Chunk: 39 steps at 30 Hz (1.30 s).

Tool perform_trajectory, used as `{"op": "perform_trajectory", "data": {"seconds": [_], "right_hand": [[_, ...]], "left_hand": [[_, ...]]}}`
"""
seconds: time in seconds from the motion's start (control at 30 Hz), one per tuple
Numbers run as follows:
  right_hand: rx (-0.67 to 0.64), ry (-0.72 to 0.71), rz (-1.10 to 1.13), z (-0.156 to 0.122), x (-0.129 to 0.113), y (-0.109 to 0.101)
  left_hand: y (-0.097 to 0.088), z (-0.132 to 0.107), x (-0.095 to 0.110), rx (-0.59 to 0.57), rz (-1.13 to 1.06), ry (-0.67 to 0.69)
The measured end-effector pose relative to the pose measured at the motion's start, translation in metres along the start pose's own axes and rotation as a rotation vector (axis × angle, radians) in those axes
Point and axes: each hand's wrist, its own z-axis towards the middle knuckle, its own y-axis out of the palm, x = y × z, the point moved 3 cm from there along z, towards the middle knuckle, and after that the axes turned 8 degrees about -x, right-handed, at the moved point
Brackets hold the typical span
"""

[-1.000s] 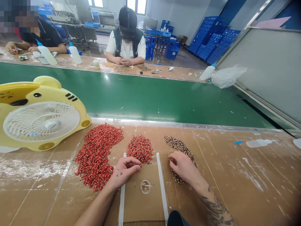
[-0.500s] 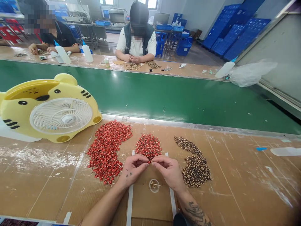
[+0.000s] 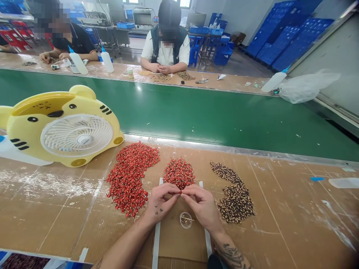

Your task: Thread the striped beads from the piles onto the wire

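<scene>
At far left I see a yellow desk fan (image 3: 78, 130) behind a broad heap of red beads (image 3: 127, 179), then a smaller red heap (image 3: 179, 173). My left hand (image 3: 164, 203) and right hand (image 3: 202, 207) meet, pinching one tiny red bead (image 3: 180, 192) between their fingertips, beyond a small clear cup (image 3: 185, 220). Speckled brown beads (image 3: 235, 200) lie to the right.

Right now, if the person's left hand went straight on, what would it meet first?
Probably the small red bead between the left hand and the right hand, though depth is hard to judge.
</scene>
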Motion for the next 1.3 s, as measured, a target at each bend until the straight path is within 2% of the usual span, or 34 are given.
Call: {"op": "perform_trajectory", "data": {"seconds": [0.1, 0.37, 0.63, 0.83, 1.0, 1.1, 1.2, 1.3], "right_hand": [[-0.03, 0.033, -0.001, 0.001, -0.001, -0.001], [-0.135, 0.176, 0.127, 0.006, 0.003, -0.007], [-0.195, 0.211, 0.116, 0.008, 0.002, -0.006], [-0.216, 0.221, 0.129, 0.01, 0.006, -0.006], [-0.167, 0.197, 0.183, 0.005, 0.01, -0.005], [-0.061, 0.131, 0.181, 0.003, 0.014, -0.012], [0.054, 0.094, 0.115, 0.002, 0.022, -0.026], [0.082, 0.075, 0.04, 0.002, 0.027, -0.036]], "left_hand": [[-0.001, 0.0, 0.001, -0.006, 0.02, -0.015], [-0.002, 0.0, -0.001, -0.058, -0.057, -0.165], [0.0, -0.004, -0.005, -0.048, -0.06, -0.318], [-0.001, -0.001, -0.005, -0.063, -0.025, -0.302], [0.003, 0.001, -0.002, -0.072, 0.036, -0.264], [-0.001, 0.007, -0.001, -0.046, 0.085, -0.254], [-0.011, 0.019, 0.0, 0.036, 0.233, -0.254], [-0.017, 0.042, 0.0, 0.047, 0.424, -0.239]]}}
